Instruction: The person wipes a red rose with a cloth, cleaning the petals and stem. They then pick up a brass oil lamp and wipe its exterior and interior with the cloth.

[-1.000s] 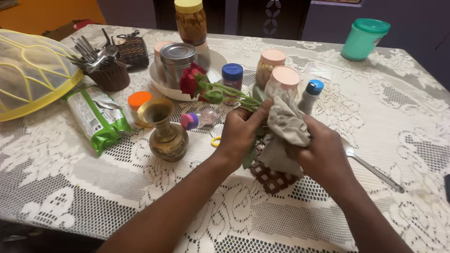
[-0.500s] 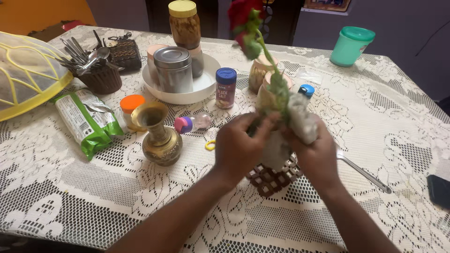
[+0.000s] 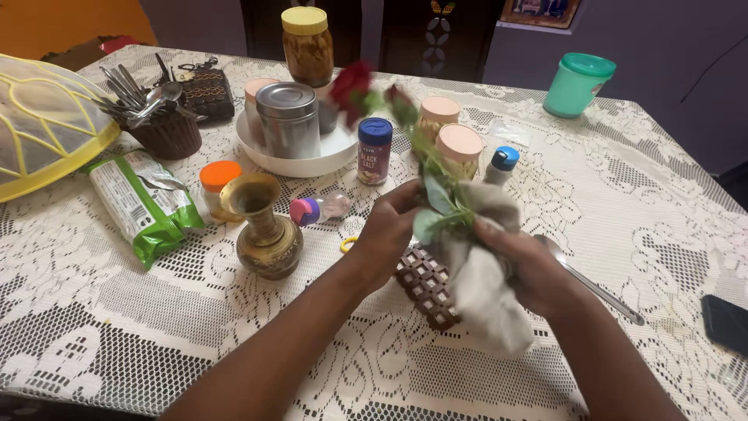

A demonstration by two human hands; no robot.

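My left hand (image 3: 387,228) grips the lower stems of a small bunch of flowers; the red rose (image 3: 351,84) and its green stems (image 3: 431,170) lean up and to the left. My right hand (image 3: 530,265) holds a grey cloth (image 3: 487,273) bunched around the stem ends, part of it hanging down. Both hands hover over a brown lattice coaster (image 3: 426,284) on the lace tablecloth. A brass vase (image 3: 263,226) stands upright to the left of my left hand, apart from it.
A white plate (image 3: 331,153) with a steel tin and jars, a blue-capped shaker (image 3: 375,150), pink-lidded jars (image 3: 459,148), a cutlery holder (image 3: 164,125), a green packet (image 3: 144,204), a yellow mesh cover (image 3: 43,125), a spoon (image 3: 592,282), a green tub (image 3: 575,84), a dark phone (image 3: 726,323).
The flowers swung up from lying leftward to upright, then tipped back left. My right hand with the cloth dropped lower along the stems.
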